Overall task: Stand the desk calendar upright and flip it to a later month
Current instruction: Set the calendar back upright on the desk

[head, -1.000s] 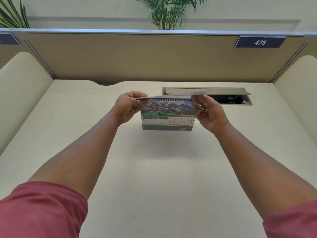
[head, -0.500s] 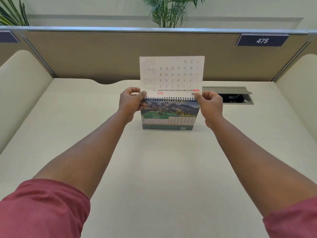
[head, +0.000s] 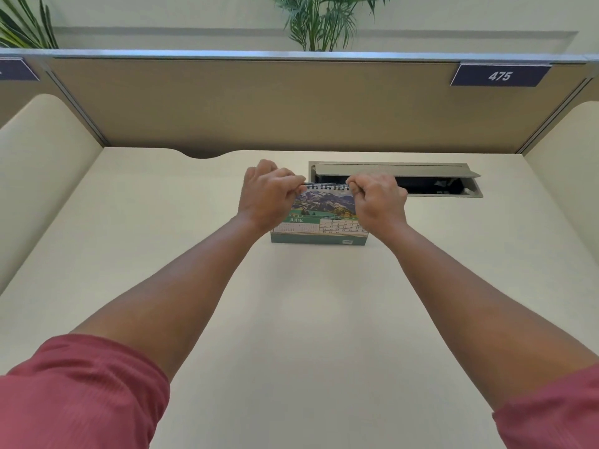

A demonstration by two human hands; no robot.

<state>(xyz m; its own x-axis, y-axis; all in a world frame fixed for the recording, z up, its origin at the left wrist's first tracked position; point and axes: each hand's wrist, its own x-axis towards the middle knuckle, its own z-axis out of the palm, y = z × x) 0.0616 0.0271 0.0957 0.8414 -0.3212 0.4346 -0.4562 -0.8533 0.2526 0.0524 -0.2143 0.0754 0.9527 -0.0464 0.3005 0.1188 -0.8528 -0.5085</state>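
The desk calendar (head: pixel 319 218) stands upright on the cream desk (head: pixel 291 319), far centre, its front page showing a mountain photo above a green JUNE grid. A dark spiral binding runs along its top edge. My left hand (head: pixel 267 194) curls over the top left corner, fingers closed at the binding. My right hand (head: pixel 379 197) curls over the top right corner the same way. The page that was turned over lies behind the calendar, out of sight.
An open cable tray (head: pixel 431 184) with a raised lid is sunk into the desk just behind and right of the calendar. Tan partition panels (head: pixel 291 102) close off the back and both sides. A "475" plate (head: pixel 499 76) hangs top right.
The white page that stood vertical above the binding has gone over the back. Both hands have followed it and now sit curled over the top corners.
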